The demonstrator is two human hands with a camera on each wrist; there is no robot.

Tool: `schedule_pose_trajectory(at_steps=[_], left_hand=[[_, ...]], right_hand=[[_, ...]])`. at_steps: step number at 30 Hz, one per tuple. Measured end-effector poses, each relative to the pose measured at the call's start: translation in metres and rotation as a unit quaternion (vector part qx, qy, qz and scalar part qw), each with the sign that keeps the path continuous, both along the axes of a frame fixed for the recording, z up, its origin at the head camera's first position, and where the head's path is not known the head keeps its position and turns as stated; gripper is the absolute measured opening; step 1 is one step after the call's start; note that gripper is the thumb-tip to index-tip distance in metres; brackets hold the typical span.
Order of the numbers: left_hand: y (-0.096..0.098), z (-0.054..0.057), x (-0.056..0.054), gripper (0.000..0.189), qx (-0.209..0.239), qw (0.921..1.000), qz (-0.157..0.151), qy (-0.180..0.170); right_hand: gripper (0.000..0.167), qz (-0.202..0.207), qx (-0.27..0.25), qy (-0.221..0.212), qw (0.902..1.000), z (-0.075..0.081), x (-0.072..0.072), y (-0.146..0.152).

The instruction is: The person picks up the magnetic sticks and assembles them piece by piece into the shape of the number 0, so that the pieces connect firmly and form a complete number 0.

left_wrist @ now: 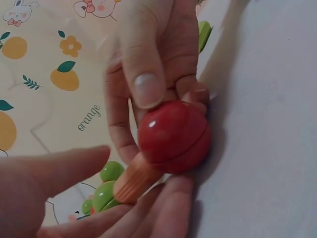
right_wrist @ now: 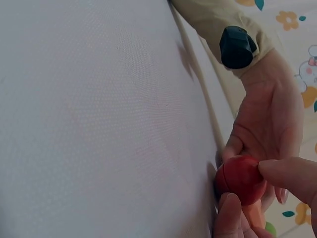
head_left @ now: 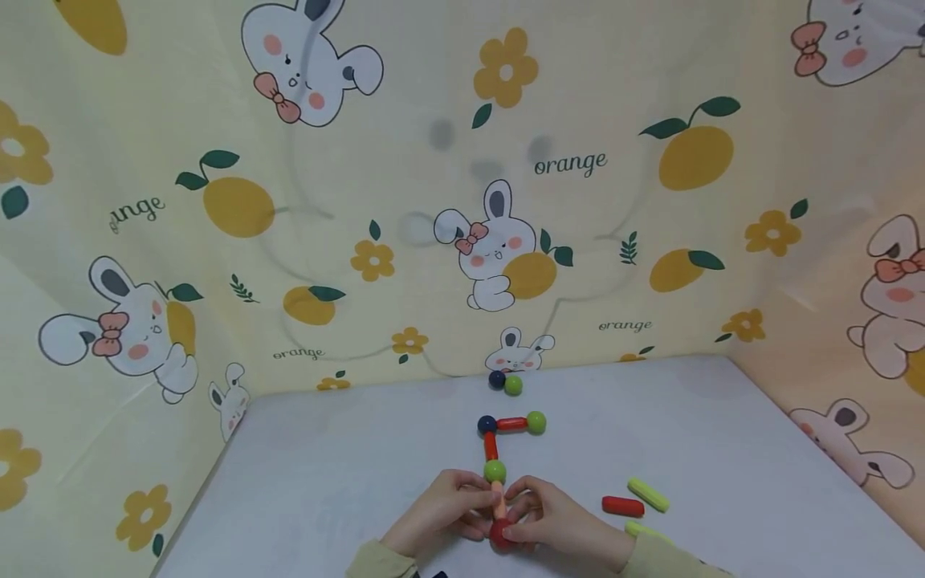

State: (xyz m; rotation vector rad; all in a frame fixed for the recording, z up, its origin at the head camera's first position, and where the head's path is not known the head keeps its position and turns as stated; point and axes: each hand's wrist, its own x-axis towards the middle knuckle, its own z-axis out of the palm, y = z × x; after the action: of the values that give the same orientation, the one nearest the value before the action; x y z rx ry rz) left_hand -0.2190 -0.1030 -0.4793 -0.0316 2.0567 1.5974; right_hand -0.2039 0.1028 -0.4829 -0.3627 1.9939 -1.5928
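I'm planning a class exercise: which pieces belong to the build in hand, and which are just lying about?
In the build: red ball, orange rod, two green balls, two red rods, navy ball.

Apparently just lying about: loose red rod, two yellow-green rods, back navy ball, back green ball.

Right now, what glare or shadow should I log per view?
Head: faint grey shadows on the printed backdrop; left wrist: a small bright glint on the red ball; right wrist: a dark shadow on the white tabletop beside that ball.
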Motion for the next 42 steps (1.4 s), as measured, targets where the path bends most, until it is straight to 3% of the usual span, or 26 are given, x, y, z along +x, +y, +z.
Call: schedule_pose_trajectory(at_steps=[5,9,15,20,26,33,36,42], left_hand=[[-0.009,0.002,0.006,0.042,0.026,0.9983,-0.049,-0.015],[-0.013,-0.002,0.009,0.051,0.060,0.9957,-0.066,-0.028],[-0.011,-0.008,0.012,0.054,0.057,0.9971,-0.045,-0.021],[-0.006,-0.013,0.012,0.058,0.035,0.9988,-0.013,-0.032],[-0.005,-0.014,0.011,0.062,0.026,0.9992,0.002,-0.031],[-0.003,-0.013,0.011,0.062,0.019,0.9990,0.010,-0.038],[-0.003,-0.014,0.011,0.062,0.021,0.9990,0.008,-0.038],[-0.005,-0.013,0.011,0.062,0.029,0.9990,-0.005,-0.033]], right_hand=[[0.041,0.012,-0.004,0.001,0.9999,0.002,0.001,0.001],[0.042,0.018,-0.005,0.002,0.9998,0.002,0.001,0.003],[0.045,0.021,0.001,-0.013,0.9997,0.000,0.001,0.007],[0.047,0.055,-0.012,-0.014,0.9983,0.004,-0.002,0.025],[0.042,0.064,0.018,0.088,0.9939,0.024,-0.011,0.061],[0.035,0.071,0.074,0.231,0.9675,0.041,0.000,0.112],[0.032,0.070,0.101,0.258,0.9583,0.041,0.007,0.129],[0.027,0.061,0.146,0.220,0.9626,0.035,0.017,0.151]])
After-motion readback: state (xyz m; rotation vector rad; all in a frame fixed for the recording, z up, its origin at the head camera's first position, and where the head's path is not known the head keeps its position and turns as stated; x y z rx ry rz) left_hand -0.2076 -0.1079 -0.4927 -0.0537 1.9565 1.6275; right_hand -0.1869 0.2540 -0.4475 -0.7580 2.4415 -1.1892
